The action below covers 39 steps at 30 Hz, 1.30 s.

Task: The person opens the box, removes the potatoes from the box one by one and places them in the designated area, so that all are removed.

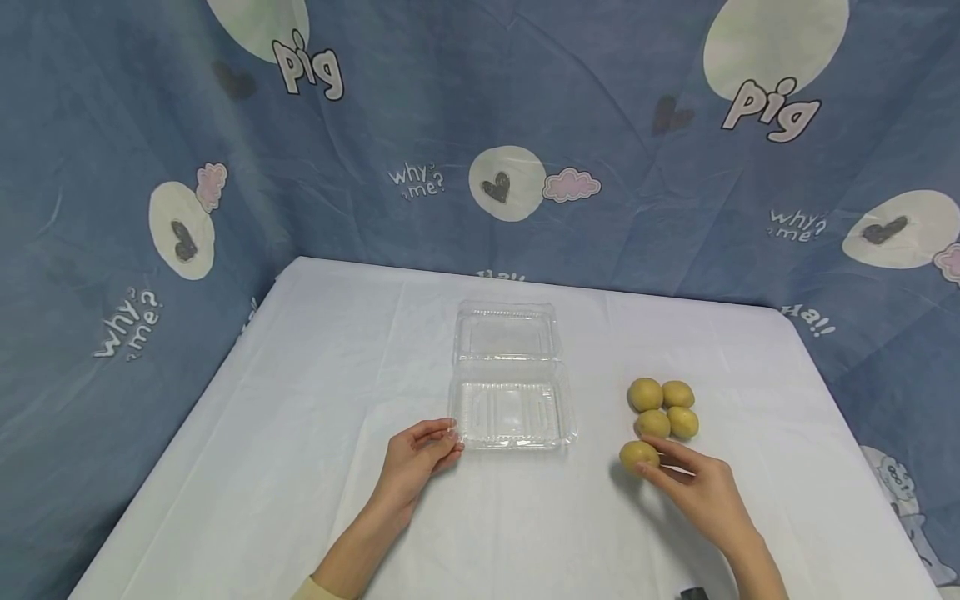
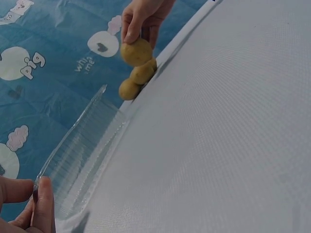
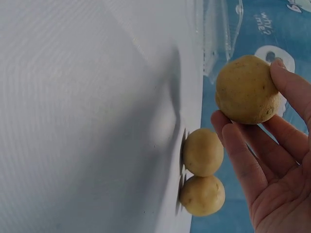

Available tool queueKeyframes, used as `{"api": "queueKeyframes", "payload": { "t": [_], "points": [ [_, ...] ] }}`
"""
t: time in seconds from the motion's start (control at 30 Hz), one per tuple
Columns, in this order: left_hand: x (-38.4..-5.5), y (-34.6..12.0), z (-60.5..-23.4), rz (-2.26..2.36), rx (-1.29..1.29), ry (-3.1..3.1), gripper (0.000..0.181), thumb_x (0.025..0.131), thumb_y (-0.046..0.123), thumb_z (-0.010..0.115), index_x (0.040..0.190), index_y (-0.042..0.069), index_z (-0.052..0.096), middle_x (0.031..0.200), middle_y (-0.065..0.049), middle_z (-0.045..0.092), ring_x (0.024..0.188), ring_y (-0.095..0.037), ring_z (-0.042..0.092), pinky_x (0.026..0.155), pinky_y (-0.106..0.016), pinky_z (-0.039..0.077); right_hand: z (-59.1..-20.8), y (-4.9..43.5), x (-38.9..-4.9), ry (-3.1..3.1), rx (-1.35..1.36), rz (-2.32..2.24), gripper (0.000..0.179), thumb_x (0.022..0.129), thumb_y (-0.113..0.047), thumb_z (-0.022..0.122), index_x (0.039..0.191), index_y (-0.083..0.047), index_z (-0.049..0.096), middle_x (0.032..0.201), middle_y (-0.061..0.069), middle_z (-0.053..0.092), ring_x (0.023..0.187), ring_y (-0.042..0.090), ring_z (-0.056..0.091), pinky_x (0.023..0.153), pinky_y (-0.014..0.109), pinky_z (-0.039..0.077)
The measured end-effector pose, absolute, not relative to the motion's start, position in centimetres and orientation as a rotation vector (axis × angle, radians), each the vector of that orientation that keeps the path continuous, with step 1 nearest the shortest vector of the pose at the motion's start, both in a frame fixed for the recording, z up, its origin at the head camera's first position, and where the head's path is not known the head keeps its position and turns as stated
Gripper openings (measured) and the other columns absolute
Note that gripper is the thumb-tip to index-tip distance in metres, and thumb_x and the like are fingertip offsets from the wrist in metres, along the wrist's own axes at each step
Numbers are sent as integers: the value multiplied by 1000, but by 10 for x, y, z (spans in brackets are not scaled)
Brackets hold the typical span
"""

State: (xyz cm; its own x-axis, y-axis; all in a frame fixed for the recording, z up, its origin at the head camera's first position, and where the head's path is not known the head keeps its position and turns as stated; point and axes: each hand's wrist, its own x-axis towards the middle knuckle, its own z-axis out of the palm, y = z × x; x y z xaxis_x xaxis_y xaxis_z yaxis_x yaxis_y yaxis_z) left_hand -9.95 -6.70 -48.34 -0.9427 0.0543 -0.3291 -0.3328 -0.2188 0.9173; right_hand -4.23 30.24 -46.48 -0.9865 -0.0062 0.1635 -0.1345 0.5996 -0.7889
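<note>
A clear plastic clamshell container (image 1: 513, 414) lies unfolded on the white table, its lid (image 1: 507, 333) laid back behind the base. My left hand (image 1: 422, 457) pinches the base's front left rim between thumb and fingers, as the left wrist view also shows. Between thumb and fingertips, my right hand (image 1: 693, 483) holds a yellow-brown potato (image 3: 247, 90) above the table, where its shadow falls. Just behind that hand, several similar potatoes (image 1: 653, 424) sit in a tight cluster, right of the container.
White cloth covers the table (image 1: 300, 375). A blue printed curtain (image 1: 420, 100) hangs behind it and along both sides. At the near edge, by the right forearm, a small black object (image 1: 693, 593) shows partly.
</note>
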Motion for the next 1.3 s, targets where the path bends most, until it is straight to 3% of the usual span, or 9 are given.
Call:
{"api": "queueKeyframes", "payload": {
  "t": [0.83,1.3],
  "points": [
    [-100,-68,-487,2236,-327,1766,32,92,-4,63,122,-11,58,104,-20,61,88,-20,68,83,-27,59,-472,321,-40,-2757,-4,1217,40,87,-22,77,121,-3,67,116,15,68,94,-3,61,78,15,56],
    [-100,-67,-485,2270,-314,1758,32,91,-5,64,121,-14,57,100,-19,63,84,-18,68,81,-26,59,-472,328,-45,-2824,-86,1145,45,87,-30,76,122,-3,67,117,18,66,98,29,67,77,19,58]
  ]
}}
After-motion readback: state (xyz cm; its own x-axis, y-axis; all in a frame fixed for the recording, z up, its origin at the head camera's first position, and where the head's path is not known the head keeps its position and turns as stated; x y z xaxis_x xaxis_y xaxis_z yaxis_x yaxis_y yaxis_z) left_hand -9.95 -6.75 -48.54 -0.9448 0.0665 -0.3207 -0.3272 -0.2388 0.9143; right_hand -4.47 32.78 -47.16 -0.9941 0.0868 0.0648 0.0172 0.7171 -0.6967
